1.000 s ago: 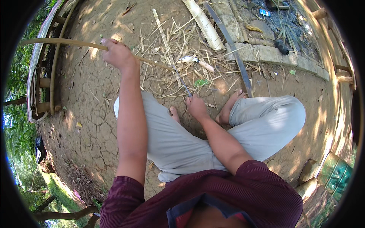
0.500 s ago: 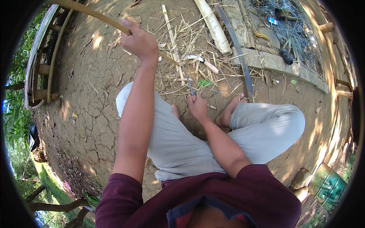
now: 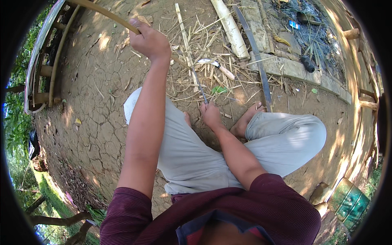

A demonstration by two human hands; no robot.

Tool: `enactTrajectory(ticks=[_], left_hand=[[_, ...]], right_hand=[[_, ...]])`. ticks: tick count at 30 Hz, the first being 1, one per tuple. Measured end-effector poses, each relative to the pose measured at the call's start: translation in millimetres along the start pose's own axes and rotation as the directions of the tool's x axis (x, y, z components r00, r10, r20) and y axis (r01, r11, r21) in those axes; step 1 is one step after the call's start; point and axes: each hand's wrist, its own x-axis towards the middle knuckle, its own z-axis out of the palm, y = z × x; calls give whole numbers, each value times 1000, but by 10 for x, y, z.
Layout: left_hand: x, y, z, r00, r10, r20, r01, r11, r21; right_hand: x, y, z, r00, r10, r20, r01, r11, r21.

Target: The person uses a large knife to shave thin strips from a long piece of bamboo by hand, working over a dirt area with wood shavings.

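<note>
Currently left hand (image 3: 150, 43) grips a long tan strip (image 3: 107, 14), right hand (image 3: 213, 115) clenches a thin dark tool (image 3: 199, 84) pointing forward from its fingers (image 3: 205, 108), wood-handled knife (image 3: 226, 72) lying beyond them.

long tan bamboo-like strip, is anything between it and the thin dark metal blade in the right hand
Nothing visible: the long tan bamboo-like strip appears to meet the thin dark metal blade; the curved pale knife with wooden handle lies right of them.
</note>
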Motion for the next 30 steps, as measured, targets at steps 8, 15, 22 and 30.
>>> enactTrajectory(ticks=[8,15,22,30], left_hand=[[50,-17,-74,1000,4,-28,-2,997,77],[76,26,2,996,-78,-38,78,997,-16],[213,183,-222,970,-216,-113,202,971,-128],[164,-35,-134,985,-142,-97,133,987,-88]], right_hand=[[-119,-550,-376,989,-148,-16,146,941,305],[-1,-50,55,997,-16,69,8,994,109],[30,-196,-105,995,-25,-97,49,967,249],[22,-102,-165,998,-59,22,53,975,214]])
